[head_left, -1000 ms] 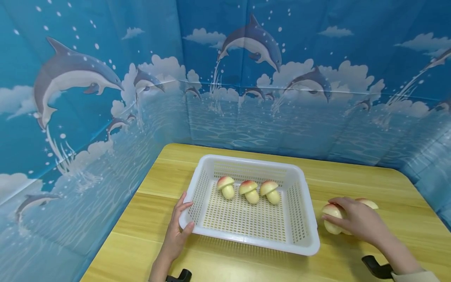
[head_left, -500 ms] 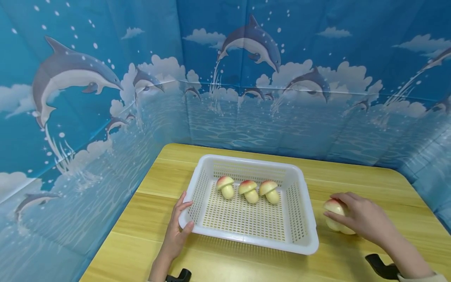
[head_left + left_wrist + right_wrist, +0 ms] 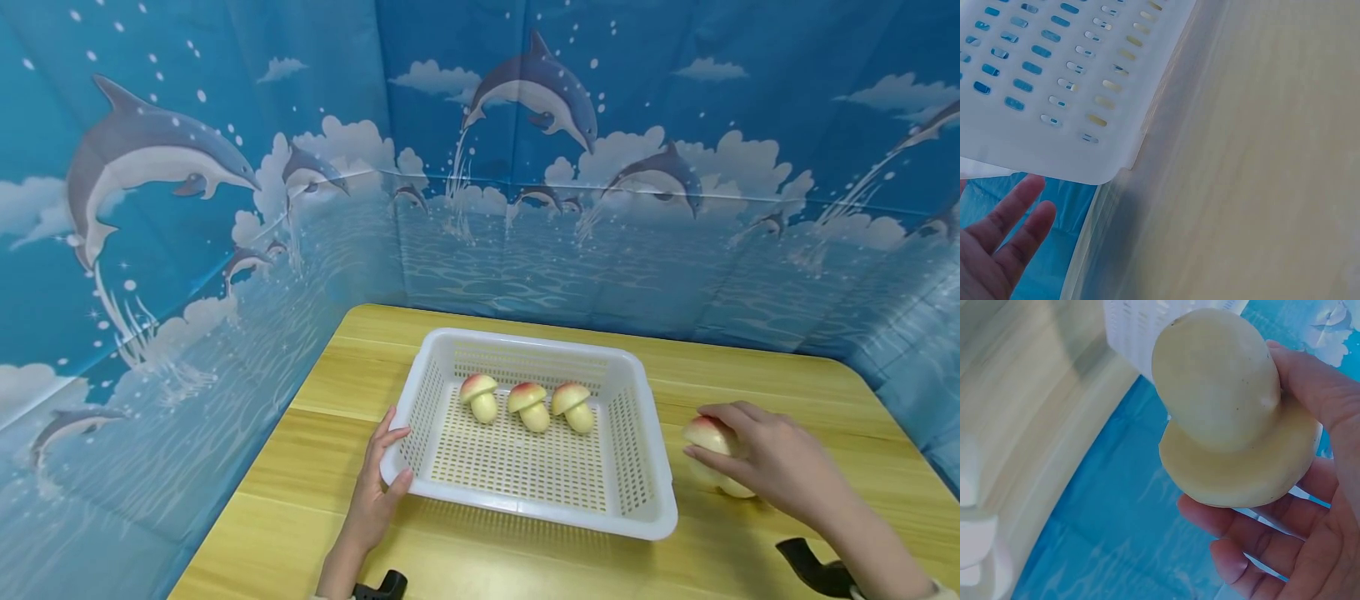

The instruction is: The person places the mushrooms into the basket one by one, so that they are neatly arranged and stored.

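My right hand [image 3: 783, 462] holds a toy mushroom [image 3: 708, 437] with a red-tinged cream cap, right of the white basket [image 3: 525, 517]. In the right wrist view the mushroom [image 3: 1216, 381] sits between thumb and fingers, its rounded stem towards the camera. A pale lobe of another mushroom [image 3: 737, 488] shows just below it, partly hidden by the hand. My left hand [image 3: 372, 492] grips the basket's near left corner, thumb and a finger over the rim. Seen from the left wrist, two fingers [image 3: 1025, 231] extend below the basket wall [image 3: 1079, 153].
Inside the basket a left mushroom [image 3: 480, 398], a middle mushroom [image 3: 530, 407] and a right mushroom [image 3: 573, 407] lie in a row. Pale rounded shapes [image 3: 975, 544] sit at the right wrist view's left edge. Dolphin-printed curtains [image 3: 525, 250] surround the yellow wooden table [image 3: 300, 475].
My right hand has shifted slightly right with the mushroom, which sits a little higher. The cap seen beyond that hand earlier is now hidden. My left hand stays at the basket corner.
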`<state>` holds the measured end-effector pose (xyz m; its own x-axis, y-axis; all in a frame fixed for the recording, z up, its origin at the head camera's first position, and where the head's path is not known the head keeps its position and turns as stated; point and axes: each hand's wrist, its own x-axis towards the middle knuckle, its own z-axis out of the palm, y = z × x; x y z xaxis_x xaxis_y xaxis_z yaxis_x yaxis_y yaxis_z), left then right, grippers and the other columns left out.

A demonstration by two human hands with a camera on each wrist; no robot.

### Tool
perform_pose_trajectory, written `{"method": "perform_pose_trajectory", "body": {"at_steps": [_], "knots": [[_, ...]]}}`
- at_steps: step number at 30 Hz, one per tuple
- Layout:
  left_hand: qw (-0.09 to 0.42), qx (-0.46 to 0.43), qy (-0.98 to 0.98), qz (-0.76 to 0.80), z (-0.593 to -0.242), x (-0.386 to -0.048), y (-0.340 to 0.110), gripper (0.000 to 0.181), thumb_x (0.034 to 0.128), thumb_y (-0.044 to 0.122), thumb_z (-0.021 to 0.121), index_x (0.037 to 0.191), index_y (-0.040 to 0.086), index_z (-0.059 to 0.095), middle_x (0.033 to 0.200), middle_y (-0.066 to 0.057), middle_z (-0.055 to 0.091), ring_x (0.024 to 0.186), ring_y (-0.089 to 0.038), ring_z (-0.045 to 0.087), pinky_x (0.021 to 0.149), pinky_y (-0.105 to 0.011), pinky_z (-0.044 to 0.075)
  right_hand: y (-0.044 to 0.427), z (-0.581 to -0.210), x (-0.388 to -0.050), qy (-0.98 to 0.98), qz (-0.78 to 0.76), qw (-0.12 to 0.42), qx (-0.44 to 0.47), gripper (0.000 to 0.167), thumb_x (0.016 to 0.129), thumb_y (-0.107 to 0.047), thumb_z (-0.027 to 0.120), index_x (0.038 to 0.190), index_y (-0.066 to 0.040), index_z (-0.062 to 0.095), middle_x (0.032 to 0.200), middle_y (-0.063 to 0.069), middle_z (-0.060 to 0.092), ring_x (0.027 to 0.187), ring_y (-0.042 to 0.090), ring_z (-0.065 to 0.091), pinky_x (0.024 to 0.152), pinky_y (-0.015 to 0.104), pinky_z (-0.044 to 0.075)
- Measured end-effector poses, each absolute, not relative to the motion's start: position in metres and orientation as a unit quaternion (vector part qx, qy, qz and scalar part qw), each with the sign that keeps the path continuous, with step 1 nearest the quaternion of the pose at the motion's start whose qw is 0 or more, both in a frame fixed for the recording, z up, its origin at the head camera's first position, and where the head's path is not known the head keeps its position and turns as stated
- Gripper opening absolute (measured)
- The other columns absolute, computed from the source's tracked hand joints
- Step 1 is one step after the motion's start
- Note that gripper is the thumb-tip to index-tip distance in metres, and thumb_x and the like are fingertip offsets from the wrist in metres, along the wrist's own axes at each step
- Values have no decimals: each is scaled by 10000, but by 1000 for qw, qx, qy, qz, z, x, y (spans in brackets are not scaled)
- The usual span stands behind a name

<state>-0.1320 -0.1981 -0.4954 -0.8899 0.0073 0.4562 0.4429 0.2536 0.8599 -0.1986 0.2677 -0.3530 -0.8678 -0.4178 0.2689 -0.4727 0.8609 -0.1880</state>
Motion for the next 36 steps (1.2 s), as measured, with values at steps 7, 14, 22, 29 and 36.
{"method": "perform_pose_trajectory", "body": {"at_steps": [7, 14, 22, 29, 36], "knots": [[186, -147, -773, -588, -493, -131, -198, 498, 883, 64, 515, 1367, 102, 407, 1572, -54, 122, 1360, -363, 220, 963, -342, 391, 258, -346, -195, -952, 114, 134, 252, 544, 759, -492, 741, 1106, -83, 650, 942, 48, 646, 659, 162, 556, 490, 315, 400], [183, -144, -775, -587, -493, -131, -198, 502, 884, 80, 521, 1370, 120, 404, 1573, -36, 119, 1364, -358, 212, 969, -352, 382, 250, -346, -195, -934, 113, 176, 289, 491, 728, -436, 785, 1068, -103, 661, 942, 25, 651, 680, 180, 590, 528, 356, 448], [186, -146, -778, -583, -494, -132, -199, 506, 878, 64, 521, 1369, 90, 400, 1571, -70, 118, 1356, -380, 221, 961, -354, 389, 239, -346, -200, -926, 123, 176, 311, 468, 732, -414, 790, 1073, -119, 665, 948, 8, 648, 700, 156, 584, 570, 369, 455], [184, -146, -773, -589, -494, -131, -198, 504, 881, 70, 519, 1371, 102, 408, 1573, -34, 115, 1361, -350, 219, 972, -358, 377, 228, -347, -203, -909, 127, 201, 344, 482, 706, -376, 815, 1090, -126, 666, 970, 18, 650, 769, 238, 610, 681, 489, 470], [186, -144, -778, -583, -493, -131, -198, 502, 884, 78, 520, 1372, 119, 409, 1572, -25, 120, 1362, -341, 221, 974, -369, 373, 218, -345, -208, -901, 114, 205, 366, 498, 694, -361, 822, 1104, -126, 664, 982, 29, 653, 773, 221, 604, 667, 463, 482]]}}
